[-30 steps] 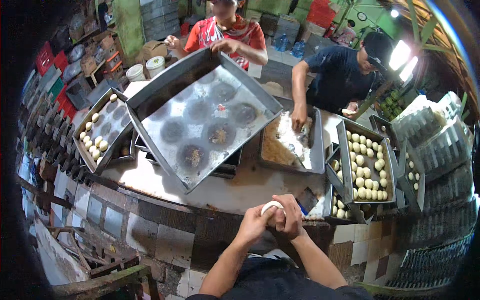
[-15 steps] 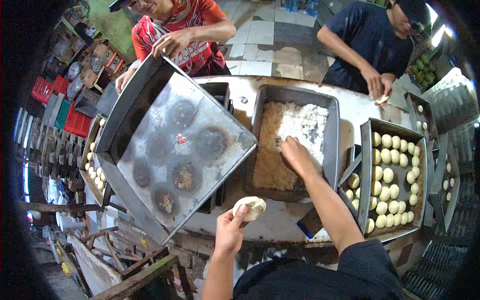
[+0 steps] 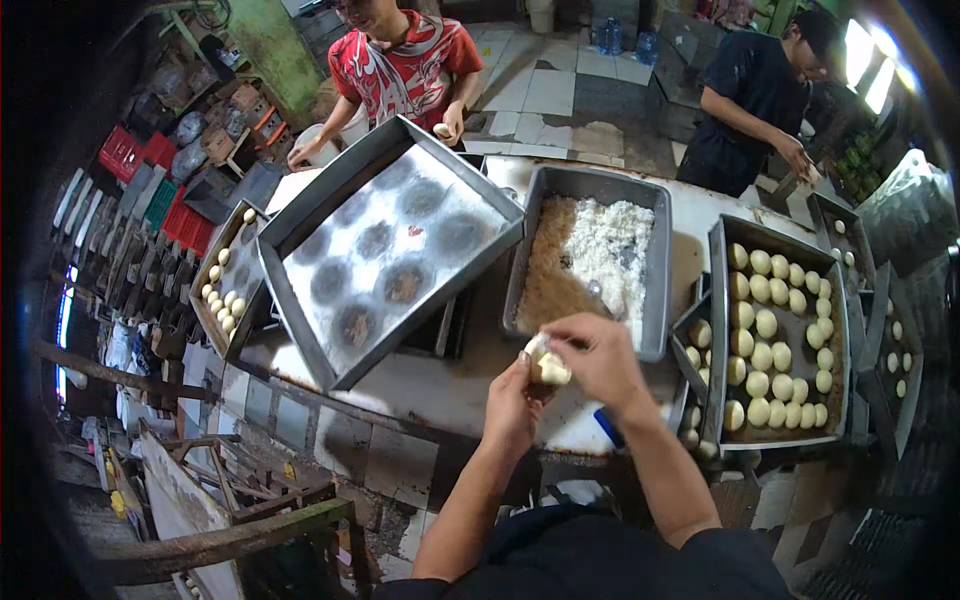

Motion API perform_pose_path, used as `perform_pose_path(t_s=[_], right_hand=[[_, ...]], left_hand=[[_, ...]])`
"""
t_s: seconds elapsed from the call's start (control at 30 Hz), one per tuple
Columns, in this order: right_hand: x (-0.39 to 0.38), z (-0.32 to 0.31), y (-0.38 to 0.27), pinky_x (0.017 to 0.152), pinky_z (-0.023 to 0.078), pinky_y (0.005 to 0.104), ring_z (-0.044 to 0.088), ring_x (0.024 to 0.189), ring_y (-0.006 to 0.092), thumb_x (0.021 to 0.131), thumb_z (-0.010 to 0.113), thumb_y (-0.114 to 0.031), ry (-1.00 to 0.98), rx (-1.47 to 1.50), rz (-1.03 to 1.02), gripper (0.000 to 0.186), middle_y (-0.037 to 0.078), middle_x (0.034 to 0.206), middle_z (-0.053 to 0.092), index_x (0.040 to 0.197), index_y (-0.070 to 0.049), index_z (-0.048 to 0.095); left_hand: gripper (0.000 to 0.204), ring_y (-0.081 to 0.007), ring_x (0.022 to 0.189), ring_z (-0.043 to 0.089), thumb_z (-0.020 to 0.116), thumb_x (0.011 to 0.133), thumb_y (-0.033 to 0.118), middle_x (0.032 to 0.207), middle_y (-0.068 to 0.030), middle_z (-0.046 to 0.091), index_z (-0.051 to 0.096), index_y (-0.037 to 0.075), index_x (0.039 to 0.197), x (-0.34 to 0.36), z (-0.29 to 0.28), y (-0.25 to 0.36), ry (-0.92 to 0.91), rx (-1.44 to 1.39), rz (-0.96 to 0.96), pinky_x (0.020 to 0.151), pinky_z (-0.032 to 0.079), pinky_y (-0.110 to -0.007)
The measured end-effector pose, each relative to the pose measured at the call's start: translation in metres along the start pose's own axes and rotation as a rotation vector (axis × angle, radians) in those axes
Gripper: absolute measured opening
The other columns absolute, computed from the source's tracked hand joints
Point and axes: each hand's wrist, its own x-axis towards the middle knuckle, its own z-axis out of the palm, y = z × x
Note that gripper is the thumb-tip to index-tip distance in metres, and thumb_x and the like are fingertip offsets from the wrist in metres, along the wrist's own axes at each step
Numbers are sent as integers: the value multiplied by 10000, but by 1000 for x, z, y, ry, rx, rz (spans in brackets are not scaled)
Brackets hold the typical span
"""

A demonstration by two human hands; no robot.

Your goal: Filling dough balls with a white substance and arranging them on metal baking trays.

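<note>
- A pale lump of dough (image 3: 549, 366) sits between the person's two hands, above the near edge of the table (image 3: 440, 385), just in front of the filling tray.
- The left hand (image 3: 515, 405) cups the dough from below, fingers curled up around it.
- The right hand (image 3: 600, 355) comes over the top, its fingertips (image 3: 556, 335) pressing on the dough; the two hands are together, both closed on the one lump.
- Just behind the hands stands a deep grey filling tray (image 3: 655, 260), holding a brown crumbly mass on its left and white shreds on its right.
- To the left, a large empty baking tray (image 3: 300, 215) lies tilted near the table's left edge, its floured floor marked with dark round patches.
- Beyond that, at the far left edge, a smaller tray (image 3: 205, 285) holds a few pale dough balls.
- At the right edge of the table, a tray (image 3: 718, 300) carries rows of shaped dough balls (image 3: 775, 335).
- A blue object (image 3: 608, 428) lies at the near edge, under the right forearm.
- Across the table, a person in a red patterned shirt (image 3: 405, 65) holds a small lump of dough.
- A person in dark clothes (image 3: 750, 85) bends over the far right corner.
</note>
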Motion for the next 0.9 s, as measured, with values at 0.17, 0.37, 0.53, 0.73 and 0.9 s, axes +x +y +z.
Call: perform_pose_path(t_s=[0.17, 0.37, 0.53, 0.73, 0.9], right_hand=[[-128, 25, -28, 1137, 367, 429, 556, 1298, 354, 907, 604, 3, 11, -505, -441, 437, 206, 1309, 643, 1343, -24, 604], [-262, 6, -87, 1214, 288, 422, 380, 1465, 322, 801, 782, -78, -258, 7, -153, 749, 186, 1554, 428, 1491, -63, 493], [-330, 58, -128, 1158, 383, 384, 490, 1370, 257, 842, 803, -88, -286, 605, 22, 504, 149, 1464, 521, 1318, -11, 655], [-393, 50, -162, 1034, 491, 351, 618, 1198, 214, 796, 734, 105, -294, 271, -233, 327, 120, 1245, 663, 1107, 4, 725], [-460, -24, -142, 876, 533, 277, 656, 996, 128, 852, 724, 88, -30, 435, 3, 214, 91, 1052, 681, 1054, 35, 675]], left_hand=[[277, -138, 864, 657, 552, 1050, 186, 1052, -73, 666, 577, 9, 1261, -86, -29, -44, -213, -235, 80, 663, 532, -248], [532, -195, 1200, 623, 676, 953, 45, 1305, -109, 625, 456, -21, 1434, -232, -90, -65, -586, -2, 256, 1012, 524, -326], [424, -150, 1132, 608, 618, 1026, 147, 1264, -68, 634, 520, 6, 1414, -335, -117, -76, -323, 274, 460, 1006, 477, -280], [328, -72, 857, 592, 562, 1046, 224, 1070, -47, 652, 594, 27, 1307, -380, -126, -99, -213, 329, 537, 702, 502, -235], [206, -113, 812, 587, 666, 920, 72, 935, -37, 563, 520, 51, 1064, -397, -40, -185, -233, 123, 658, 697, 513, -265]])
